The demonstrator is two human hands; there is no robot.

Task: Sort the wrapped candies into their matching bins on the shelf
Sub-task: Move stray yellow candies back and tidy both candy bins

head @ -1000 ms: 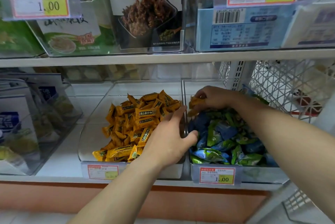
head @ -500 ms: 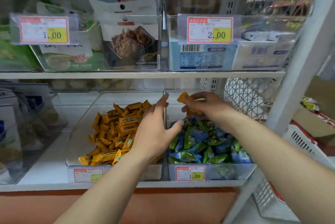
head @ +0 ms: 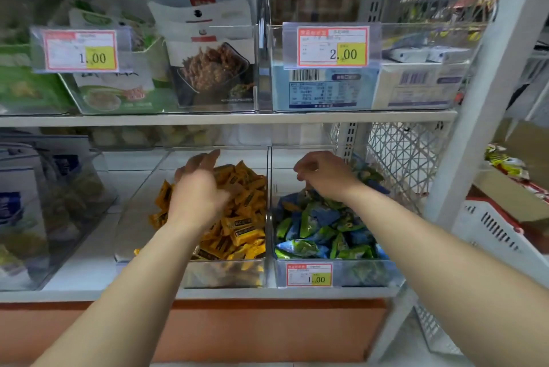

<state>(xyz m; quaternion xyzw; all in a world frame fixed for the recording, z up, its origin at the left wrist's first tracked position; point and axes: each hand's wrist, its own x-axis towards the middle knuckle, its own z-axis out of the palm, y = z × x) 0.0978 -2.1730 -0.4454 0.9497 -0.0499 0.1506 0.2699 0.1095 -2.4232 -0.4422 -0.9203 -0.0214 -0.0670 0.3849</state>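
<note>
Head view: Half a second ago you held a yellow-wrapped candy above the right-hand bin. It no longer shows in your right hand (head: 323,175), which hovers over the blue-and-green candies (head: 320,233) with fingers curled; whether it grips anything cannot be told. Your left hand (head: 197,191), blurred by motion, has swung from the divider to just above the yellow candies (head: 243,227), fingers stretched and released. The stray has probably landed in that heap, though it cannot be singled out, so one more sort looks done. The left clear bin (head: 225,273) holds only yellow wrappers, piled toward its right wall. The right clear bin (head: 371,274), with a 1.00 price tag (head: 309,274) on its front, is packed with blue and green ones. It is too cluttered to tell whether more strays remain.
</note>
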